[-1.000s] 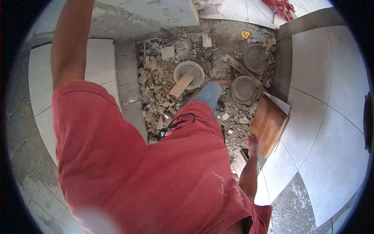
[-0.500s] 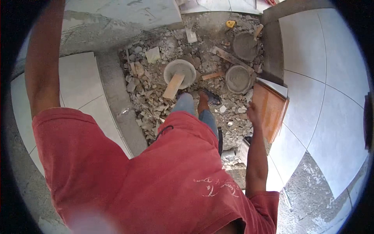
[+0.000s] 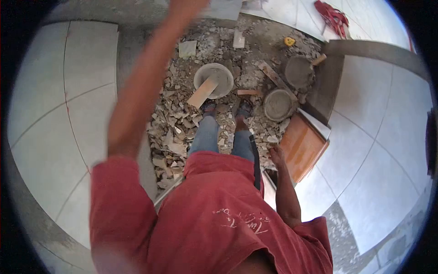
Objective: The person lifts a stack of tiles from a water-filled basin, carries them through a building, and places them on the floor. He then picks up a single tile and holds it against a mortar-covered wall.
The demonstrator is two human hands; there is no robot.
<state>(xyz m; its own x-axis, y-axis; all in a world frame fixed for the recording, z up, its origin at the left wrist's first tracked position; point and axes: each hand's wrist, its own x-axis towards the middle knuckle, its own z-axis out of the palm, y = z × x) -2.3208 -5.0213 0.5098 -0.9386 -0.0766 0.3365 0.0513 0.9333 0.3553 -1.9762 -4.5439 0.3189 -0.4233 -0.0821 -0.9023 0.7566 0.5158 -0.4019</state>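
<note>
My left arm reaches up across the view, and my left hand is blurred and cut off by the top edge, its fingers out of sight. My right hand hangs low beside the left edge of a stack of orange-brown tiles, fingers loosely bent and apart. That stack leans against the raised white-tiled surface on the right. Ahead of my feet, a round basin of grey mortar stands on the rubble, a short wooden board lying slanted over its rim.
Broken rubble covers the sunken floor around my feet. Two more mortar containers, a nearer one and a farther one, stand at the right by a wooden strip. White-tiled ledges flank both sides. A yellow object lies farther back.
My left arm has swung from the far left inward toward the top centre. My right hand has shifted down along the tile stack's left side. The view has shifted too.
</note>
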